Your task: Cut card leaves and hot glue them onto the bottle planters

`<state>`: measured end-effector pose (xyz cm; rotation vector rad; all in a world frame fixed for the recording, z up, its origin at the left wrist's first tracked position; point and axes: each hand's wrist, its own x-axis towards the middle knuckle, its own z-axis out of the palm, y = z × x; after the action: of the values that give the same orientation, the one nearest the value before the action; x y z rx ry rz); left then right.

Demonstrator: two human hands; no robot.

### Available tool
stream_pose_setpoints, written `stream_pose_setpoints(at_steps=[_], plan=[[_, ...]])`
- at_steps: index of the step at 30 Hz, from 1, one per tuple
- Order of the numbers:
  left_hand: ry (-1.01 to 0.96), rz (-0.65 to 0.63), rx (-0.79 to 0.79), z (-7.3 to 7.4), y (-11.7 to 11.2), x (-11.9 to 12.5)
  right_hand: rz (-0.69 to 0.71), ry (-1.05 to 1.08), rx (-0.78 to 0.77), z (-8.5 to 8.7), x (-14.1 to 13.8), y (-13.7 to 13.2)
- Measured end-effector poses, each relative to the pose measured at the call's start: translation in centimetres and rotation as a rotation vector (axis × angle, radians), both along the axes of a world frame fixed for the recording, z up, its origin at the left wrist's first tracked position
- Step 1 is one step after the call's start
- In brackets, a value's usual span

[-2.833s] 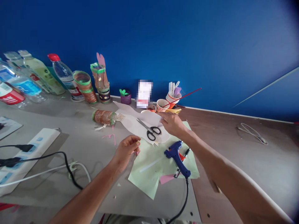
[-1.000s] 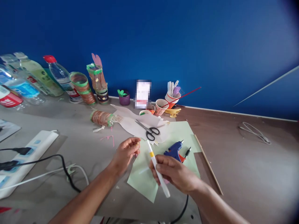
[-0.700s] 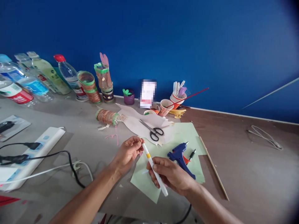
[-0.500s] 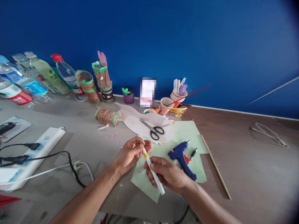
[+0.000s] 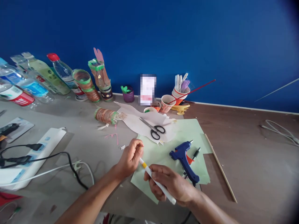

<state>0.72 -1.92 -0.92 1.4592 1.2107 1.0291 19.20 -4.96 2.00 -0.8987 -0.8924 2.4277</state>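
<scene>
A white marker with a yellow band slants between my two hands above the pale green paper. My right hand is closed around its barrel, with the thumb on top and the lower end sticking out toward me. My left hand is curled into a fist at the marker's upper end; its fingers hide the very tip. Black-handled scissors lie on white paper beyond the hands. To the right, a blue glue gun rests on the green paper beside a black pen.
A wooden stick lies right of the paper. Paper cups, one holding pens, stand by the blue wall. A wrapped bottle lies on its side. Plastic bottles and a power strip with cables are on the left.
My left fingers have gone from a loose pinch to a tight fist at the marker's end. My right hand and the marker have shifted slightly down and right.
</scene>
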Motion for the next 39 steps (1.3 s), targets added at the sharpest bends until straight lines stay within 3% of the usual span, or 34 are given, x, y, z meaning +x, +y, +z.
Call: stream_pose_setpoints(at_steps=[4, 7, 9, 11, 13, 14, 15, 17, 19, 26, 31, 34, 39], plan=[[0.093, -0.022, 0.104, -0.1, -0.3, 0.0, 0.025, -0.023, 0.088, 0.0, 0.0, -0.1], [0.152, -0.010, 0.168, 0.0, 0.2, -0.5, 0.070, -0.112, 0.214, 1.0, 0.5, -0.2], [0.137, 0.081, 0.163, 0.1, 1.1, -1.3, 0.149, -0.200, 0.303, 1.8, 1.2, -0.4], [0.040, 0.403, 0.193, 0.2, 2.2, -2.3, 0.283, -0.227, 0.307, 2.3, 2.0, -0.8], [-0.102, 0.553, 0.237, 0.2, 3.0, -2.9, 0.275, -0.218, 0.260, 2.1, 2.6, -1.0], [-0.113, 0.527, 0.232, 0.2, 3.1, -2.9, 0.212, -0.202, 0.262, 1.9, 2.7, -1.0], [-0.076, 0.416, 0.174, 0.1, 3.1, -2.8, 0.133, -0.176, 0.276, 1.6, 2.8, -0.9], [0.028, 0.087, -0.015, -0.3, 2.8, -2.2, 0.029, -0.087, 0.301, 1.1, 2.7, -0.6], [0.020, -0.024, -0.093, -0.7, 2.5, -1.7, -0.013, -0.012, 0.317, 0.9, 2.6, -0.2], [-0.056, 0.008, -0.058, -0.3, 2.7, -1.5, -0.226, 0.090, 0.411, 0.7, 3.1, -0.1], [-0.169, 0.042, -0.264, 0.4, 2.4, -0.8, -0.347, 0.158, 0.519, 1.1, 3.3, -0.1], [-0.237, 0.046, -0.328, 0.5, 2.2, -0.5, -0.317, 0.194, 0.465, 1.9, 3.6, 0.1], [-0.267, 0.051, -0.311, 0.6, 2.0, -0.1, -0.338, 0.312, 0.250, 3.4, 4.1, 1.4]])
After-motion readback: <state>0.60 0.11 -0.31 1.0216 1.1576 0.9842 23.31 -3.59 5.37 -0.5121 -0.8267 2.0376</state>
